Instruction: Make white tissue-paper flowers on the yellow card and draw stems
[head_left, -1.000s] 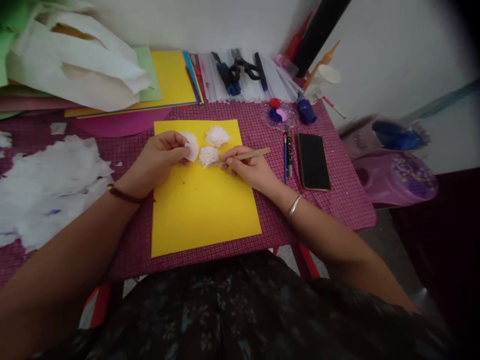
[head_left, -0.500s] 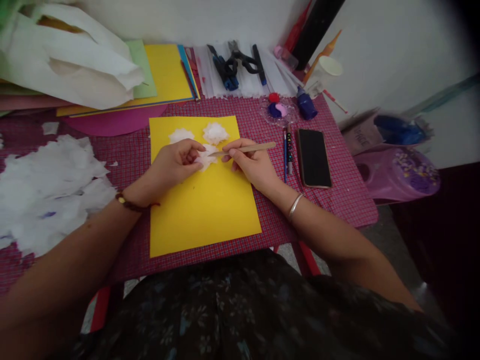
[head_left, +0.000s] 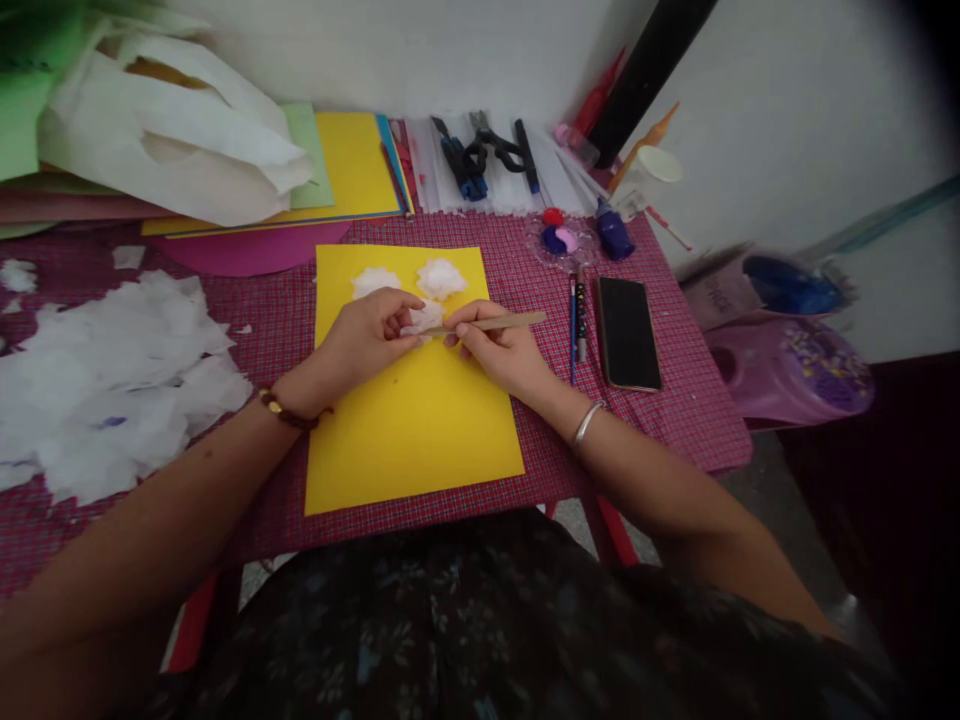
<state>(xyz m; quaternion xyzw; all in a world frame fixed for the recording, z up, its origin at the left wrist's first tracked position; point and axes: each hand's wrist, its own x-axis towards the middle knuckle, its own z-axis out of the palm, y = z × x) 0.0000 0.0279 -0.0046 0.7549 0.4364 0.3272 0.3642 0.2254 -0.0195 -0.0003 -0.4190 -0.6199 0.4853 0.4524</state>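
A yellow sheet (head_left: 412, 430) lies on the checked tablecloth, with two fluffy white paper clusters, one at the upper left (head_left: 376, 281) and one at the upper right (head_left: 441, 278). Just below them, my left hand (head_left: 367, 335) pinches the edge of a white paper piece (head_left: 424, 317) between thumb and fingers. My right hand (head_left: 502, 348) is closed on a thin wooden stick (head_left: 510, 321), whose tip touches the white piece. Part of that piece is hidden by my left fingers.
White paper pieces (head_left: 127, 380) are heaped at the left. A black phone (head_left: 628, 333), a pen (head_left: 580, 318) and a brush (head_left: 573, 330) lie at the right. Behind are scissors (head_left: 495, 145), a paint dish (head_left: 559, 240) and a purple bottle (head_left: 615, 232).
The whole view has shifted, so the table items appear slightly lower and mostly further right. Both hands still hold the white piece and the stick, and the stick lies a little flatter.
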